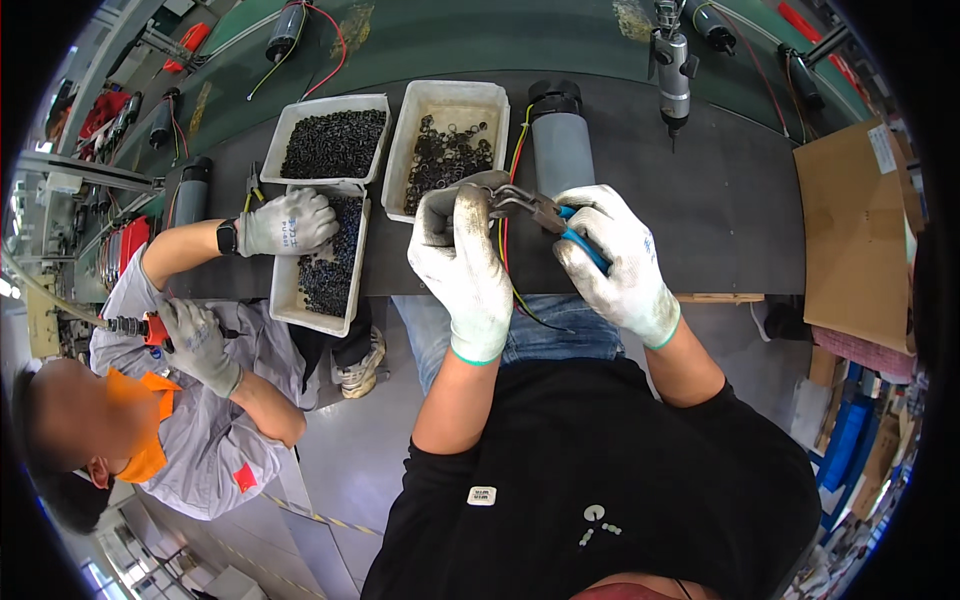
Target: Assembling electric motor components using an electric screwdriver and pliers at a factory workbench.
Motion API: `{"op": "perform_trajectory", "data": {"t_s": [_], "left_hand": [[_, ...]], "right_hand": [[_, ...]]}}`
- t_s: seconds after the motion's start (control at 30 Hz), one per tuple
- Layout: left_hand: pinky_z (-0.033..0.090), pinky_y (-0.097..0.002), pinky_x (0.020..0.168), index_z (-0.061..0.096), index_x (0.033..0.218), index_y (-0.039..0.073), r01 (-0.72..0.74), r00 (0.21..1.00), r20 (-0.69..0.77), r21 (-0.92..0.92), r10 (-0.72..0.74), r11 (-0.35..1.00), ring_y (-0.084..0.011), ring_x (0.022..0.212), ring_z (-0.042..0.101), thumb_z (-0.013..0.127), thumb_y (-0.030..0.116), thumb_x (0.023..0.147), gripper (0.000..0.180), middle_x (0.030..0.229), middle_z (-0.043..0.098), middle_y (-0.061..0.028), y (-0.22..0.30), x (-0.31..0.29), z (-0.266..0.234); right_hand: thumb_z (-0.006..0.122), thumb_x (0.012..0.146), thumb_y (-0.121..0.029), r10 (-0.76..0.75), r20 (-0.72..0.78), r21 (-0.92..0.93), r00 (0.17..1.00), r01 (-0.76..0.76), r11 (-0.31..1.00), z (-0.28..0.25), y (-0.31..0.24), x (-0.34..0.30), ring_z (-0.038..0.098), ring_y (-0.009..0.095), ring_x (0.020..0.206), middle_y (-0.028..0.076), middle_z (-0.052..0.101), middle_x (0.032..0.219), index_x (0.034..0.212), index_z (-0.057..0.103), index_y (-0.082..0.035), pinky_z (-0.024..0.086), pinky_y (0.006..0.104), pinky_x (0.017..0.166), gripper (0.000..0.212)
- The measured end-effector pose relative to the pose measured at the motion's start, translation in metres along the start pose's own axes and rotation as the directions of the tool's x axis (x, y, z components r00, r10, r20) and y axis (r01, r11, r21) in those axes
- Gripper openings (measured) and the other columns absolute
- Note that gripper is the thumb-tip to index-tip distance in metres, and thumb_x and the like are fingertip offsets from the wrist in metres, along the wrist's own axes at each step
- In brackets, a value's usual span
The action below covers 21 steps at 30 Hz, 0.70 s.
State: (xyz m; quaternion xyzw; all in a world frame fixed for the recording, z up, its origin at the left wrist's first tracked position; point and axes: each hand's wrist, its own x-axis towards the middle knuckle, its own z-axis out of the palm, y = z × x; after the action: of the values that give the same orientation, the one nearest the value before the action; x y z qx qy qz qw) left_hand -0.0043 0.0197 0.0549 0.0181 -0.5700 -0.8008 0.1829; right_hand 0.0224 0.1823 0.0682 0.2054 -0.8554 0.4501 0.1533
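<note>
My right hand (620, 262), in a white glove with a green cuff, grips pliers (547, 214) with blue handles and bent metal jaws. The jaws point left, toward my left hand (465, 265). That hand is gloved too, with dark smudged fingertips closed together at the tips of the jaws. Whatever sits between those fingers is too small to make out. Just beyond the pliers a grey cylindrical motor (563, 150) with a black end cap stands on the dark bench mat (710, 220). Red, yellow and black wires run down beside it, behind my left hand.
A white tray (412, 140) of dark metal rings sits beyond my left hand. Left of it are two more trays (280, 135) of small black parts. A co-worker's gloved hand (292, 222) reaches into the nearer one. A power screwdriver (674, 85) hangs ahead; a cardboard box (850, 230) stands right.
</note>
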Motion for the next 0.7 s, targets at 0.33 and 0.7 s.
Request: {"op": "perform_trajectory", "data": {"t_s": [0.33, 0.7], "left_hand": [[0.052, -0.0245, 0.077, 0.073, 0.103, -0.007, -0.023, 1.000, 0.020, 0.171, 0.019, 0.985, -0.0088, 0.084, 0.064, 0.065, 0.010, 0.102, 0.018, 0.101, 0.077, -0.0108, 0.002, -0.005, 0.002], [0.052, -0.0246, 0.080, 0.075, 0.110, -0.007, 0.061, 0.998, -0.008, 0.181, -0.061, 0.982, -0.0089, 0.088, 0.065, 0.067, 0.005, 0.100, 0.018, 0.102, 0.077, -0.0100, 0.003, -0.014, 0.004]], "right_hand": [[0.070, 0.086, -0.003, -0.005, 0.073, -0.131, 0.997, 0.015, 0.991, -0.007, -0.003, -0.001, 0.059, 0.041, 0.106, 0.023, 0.061, 0.118, 0.099, 0.061, 0.004, 0.050, 0.0458, 0.090, 0.018], [0.073, 0.085, -0.005, 0.027, 0.056, -0.221, 0.998, -0.014, 0.975, -0.009, -0.006, -0.008, 0.058, 0.041, 0.110, 0.021, 0.060, 0.118, 0.099, 0.061, 0.003, 0.050, 0.0466, 0.092, 0.020]]}}
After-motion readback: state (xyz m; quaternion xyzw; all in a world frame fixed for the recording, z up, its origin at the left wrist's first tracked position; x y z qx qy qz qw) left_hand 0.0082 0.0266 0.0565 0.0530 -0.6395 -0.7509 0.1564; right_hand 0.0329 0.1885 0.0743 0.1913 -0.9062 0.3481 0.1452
